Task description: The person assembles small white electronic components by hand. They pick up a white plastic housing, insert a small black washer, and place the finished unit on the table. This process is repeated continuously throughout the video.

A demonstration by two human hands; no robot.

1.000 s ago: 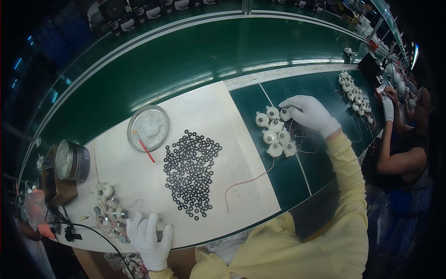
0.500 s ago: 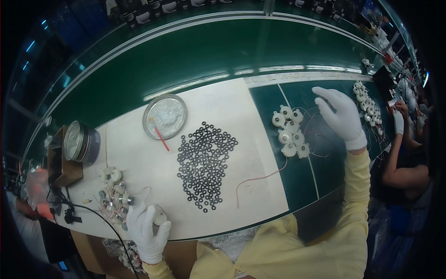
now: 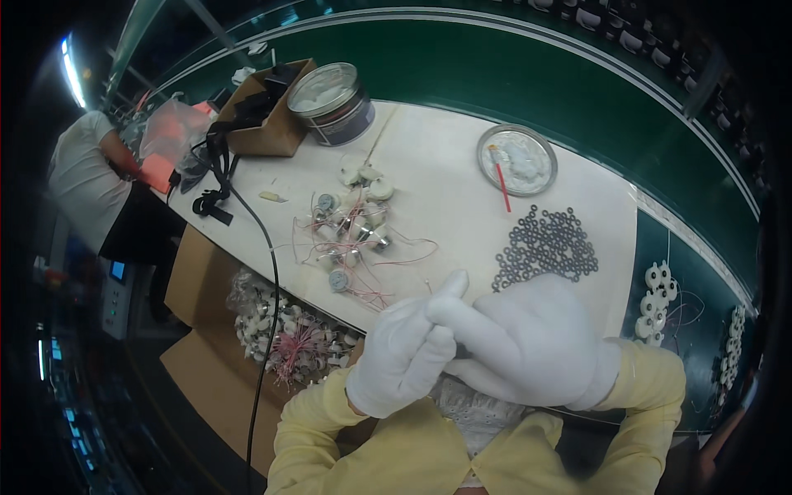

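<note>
My left hand and my right hand, both in white gloves, meet in front of my chest at the table's near edge. Their fingers are bent and pressed together; whatever lies between them is hidden. A thin wire end shows just above the left fingertips. Behind the right hand spreads a patch of small black rings. Left of the hands lies a loose pile of small motors with white caps and pink wires.
A round metal dish of white paste holds a red stick. At the back left stand a tin and a cardboard box. A black cable crosses an open carton of parts. White capped parts line the green mat.
My view has swung left. My right hand has come from above the green mat to meet my left hand, which has left the white part by the motor pile.
</note>
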